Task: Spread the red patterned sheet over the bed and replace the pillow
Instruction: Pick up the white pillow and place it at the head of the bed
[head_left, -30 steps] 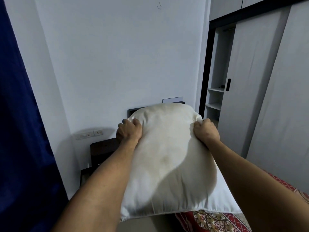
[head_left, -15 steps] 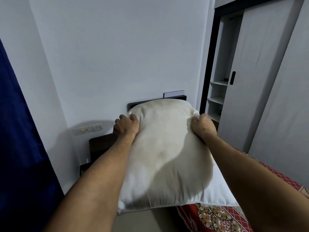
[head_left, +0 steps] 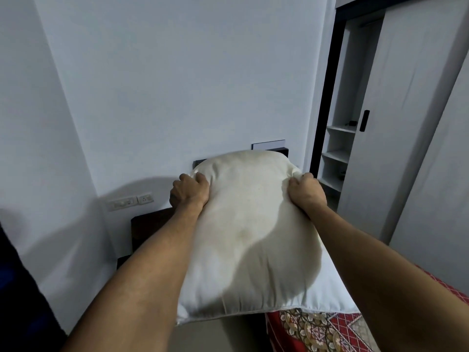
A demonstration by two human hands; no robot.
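Observation:
A cream-white pillow [head_left: 253, 237] fills the middle of the view, held up in the air in front of me. My left hand [head_left: 189, 190] grips its far left corner with curled fingers. My right hand [head_left: 305, 190] grips its far right corner the same way. The red patterned sheet [head_left: 322, 331] lies on the bed at the bottom right, mostly hidden under the pillow and my right arm. A dark headboard [head_left: 283, 150] shows just behind the pillow's top edge.
A dark bedside table [head_left: 149, 229] stands by the wall at the left, under a switch and socket plate [head_left: 130, 201]. A wardrobe with open shelves [head_left: 337, 158] and a sliding door [head_left: 396, 148] is on the right. A dark blue curtain [head_left: 22, 301] hangs at the far left.
The pillow and both hands have shifted slightly right and toward the headboard, with the same grip. The view has turned right, so less of the blue curtain shows.

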